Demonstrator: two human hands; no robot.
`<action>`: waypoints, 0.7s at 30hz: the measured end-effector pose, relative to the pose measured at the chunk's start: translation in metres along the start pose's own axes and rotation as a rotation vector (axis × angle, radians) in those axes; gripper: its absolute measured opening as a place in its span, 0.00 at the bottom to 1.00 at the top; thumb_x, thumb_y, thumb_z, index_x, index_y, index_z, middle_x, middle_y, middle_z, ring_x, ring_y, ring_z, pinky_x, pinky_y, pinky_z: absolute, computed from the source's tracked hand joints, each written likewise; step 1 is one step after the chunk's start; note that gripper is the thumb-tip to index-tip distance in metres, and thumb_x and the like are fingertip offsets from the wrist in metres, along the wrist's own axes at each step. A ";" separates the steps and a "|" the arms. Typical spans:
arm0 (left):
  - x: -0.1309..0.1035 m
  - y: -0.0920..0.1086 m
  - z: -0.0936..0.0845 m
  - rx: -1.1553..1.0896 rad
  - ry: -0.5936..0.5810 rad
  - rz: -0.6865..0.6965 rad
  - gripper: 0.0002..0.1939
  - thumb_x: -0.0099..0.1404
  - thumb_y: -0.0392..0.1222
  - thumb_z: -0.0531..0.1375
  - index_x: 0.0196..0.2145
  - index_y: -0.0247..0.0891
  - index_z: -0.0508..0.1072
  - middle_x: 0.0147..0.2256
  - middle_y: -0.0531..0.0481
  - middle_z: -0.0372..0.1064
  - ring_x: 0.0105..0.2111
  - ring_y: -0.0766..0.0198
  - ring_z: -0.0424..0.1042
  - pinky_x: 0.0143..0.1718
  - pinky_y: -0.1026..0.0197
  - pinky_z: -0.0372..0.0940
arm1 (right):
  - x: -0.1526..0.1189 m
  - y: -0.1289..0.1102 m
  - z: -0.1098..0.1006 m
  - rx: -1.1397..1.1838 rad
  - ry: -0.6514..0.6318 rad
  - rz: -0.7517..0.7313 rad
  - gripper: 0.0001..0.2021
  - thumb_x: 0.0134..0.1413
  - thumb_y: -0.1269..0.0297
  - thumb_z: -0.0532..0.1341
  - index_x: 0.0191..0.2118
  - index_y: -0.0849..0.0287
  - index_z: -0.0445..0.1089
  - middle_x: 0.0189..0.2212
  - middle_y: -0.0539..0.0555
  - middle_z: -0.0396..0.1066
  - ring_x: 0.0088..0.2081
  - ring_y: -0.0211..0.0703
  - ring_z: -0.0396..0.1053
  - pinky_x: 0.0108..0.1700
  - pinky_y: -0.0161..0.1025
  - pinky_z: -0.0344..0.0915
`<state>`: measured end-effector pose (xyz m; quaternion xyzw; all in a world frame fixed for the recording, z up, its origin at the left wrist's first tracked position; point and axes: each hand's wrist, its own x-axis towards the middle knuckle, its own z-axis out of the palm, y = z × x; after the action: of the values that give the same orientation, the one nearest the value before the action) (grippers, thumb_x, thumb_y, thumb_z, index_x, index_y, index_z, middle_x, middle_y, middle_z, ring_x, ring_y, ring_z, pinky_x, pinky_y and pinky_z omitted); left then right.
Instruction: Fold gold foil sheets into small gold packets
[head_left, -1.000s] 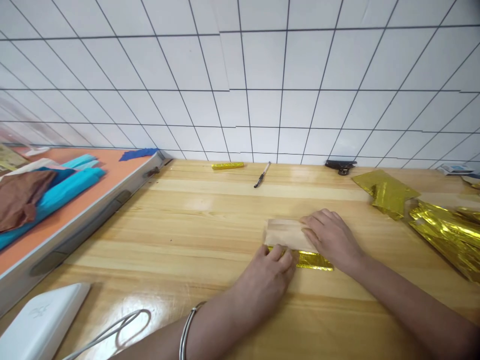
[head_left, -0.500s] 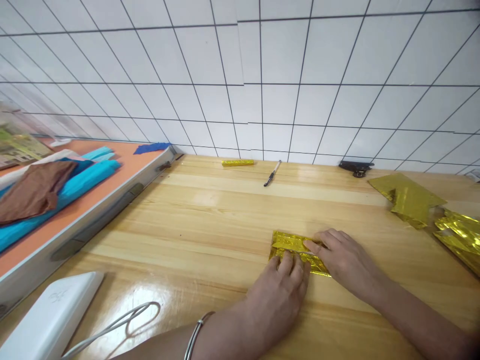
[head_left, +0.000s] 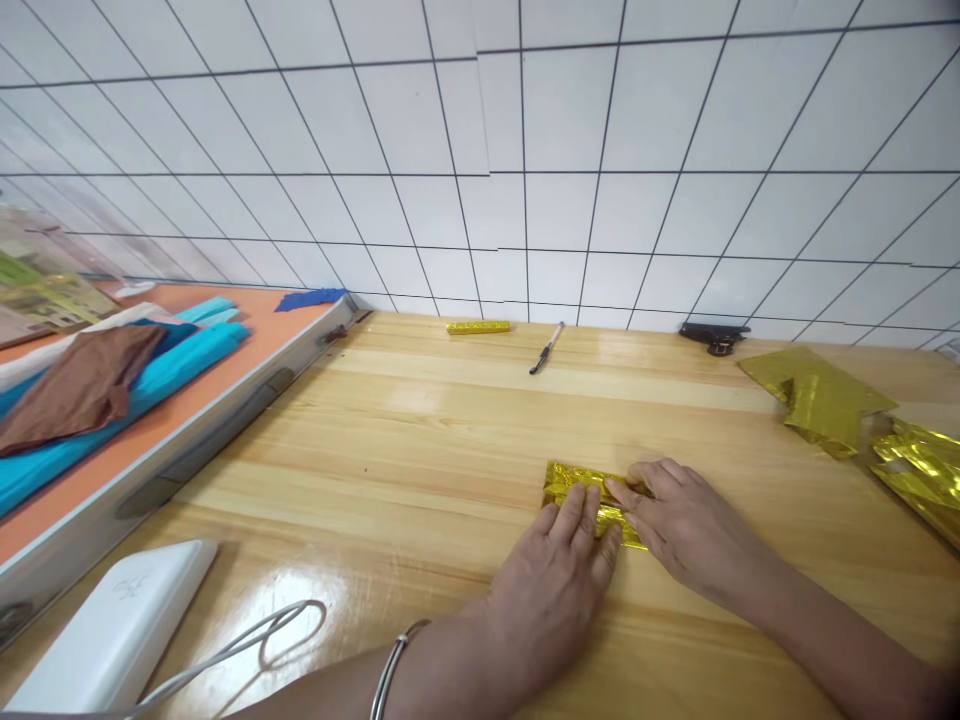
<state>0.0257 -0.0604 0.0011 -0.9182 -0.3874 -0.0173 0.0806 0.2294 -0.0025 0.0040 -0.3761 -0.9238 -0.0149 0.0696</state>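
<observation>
A small piece of shiny gold foil (head_left: 561, 478), folded into a flat strip, lies on the wooden table (head_left: 420, 440) under both my hands. My left hand (head_left: 555, 570) rests on its near side, fingers stretched out and pressing down on the surface. On the right end, my right hand (head_left: 679, 510) has its bent fingers and thumb closed about the foil, and the thumb lies close to the left fingertips. A crease runs lengthwise between the two hands. The right end of the foil is hidden by my fingers.
Toward the wall lie a narrow gold strip (head_left: 478, 328), a pen (head_left: 546, 348) and a black clip-like object (head_left: 714, 337). More gold foil (head_left: 821, 395) is at right. At left are a white power bank (head_left: 112, 630), its cable (head_left: 247, 640), and an orange-lined tray (head_left: 202, 390) with coloured crepe-like material.
My left fingers have slid forward and straightened over the foil, covering more of its middle. The right hand stays at the right end, with its fingers slightly shifted. The view has tilted slightly.
</observation>
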 end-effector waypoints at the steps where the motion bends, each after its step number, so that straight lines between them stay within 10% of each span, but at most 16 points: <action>1: 0.000 -0.001 -0.001 -0.001 -0.010 0.007 0.24 0.67 0.43 0.49 0.58 0.33 0.59 0.58 0.34 0.56 0.59 0.45 0.54 0.54 0.47 0.53 | -0.001 0.000 -0.001 0.001 0.002 0.000 0.16 0.57 0.67 0.55 0.52 0.57 0.67 0.43 0.60 0.67 0.45 0.49 0.63 0.44 0.46 0.63; 16: -0.005 -0.009 0.005 -0.012 0.023 0.048 0.23 0.67 0.39 0.49 0.58 0.29 0.57 0.59 0.37 0.55 0.59 0.53 0.54 0.58 0.51 0.50 | -0.065 0.002 0.007 -0.068 -0.104 0.047 0.29 0.62 0.56 0.49 0.65 0.60 0.43 0.65 0.56 0.44 0.65 0.47 0.42 0.61 0.51 0.52; 21: 0.018 -0.016 -0.002 -0.209 -0.004 -0.050 0.10 0.68 0.38 0.49 0.38 0.37 0.70 0.41 0.46 0.68 0.43 0.59 0.66 0.46 0.55 0.61 | -0.066 -0.002 0.013 -0.080 -0.060 0.071 0.30 0.62 0.58 0.49 0.65 0.61 0.42 0.64 0.57 0.44 0.65 0.48 0.42 0.61 0.51 0.51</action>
<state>0.0270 -0.0376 0.0073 -0.9117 -0.4063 -0.0578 -0.0167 0.2729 -0.0484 -0.0183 -0.4112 -0.9104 -0.0378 0.0271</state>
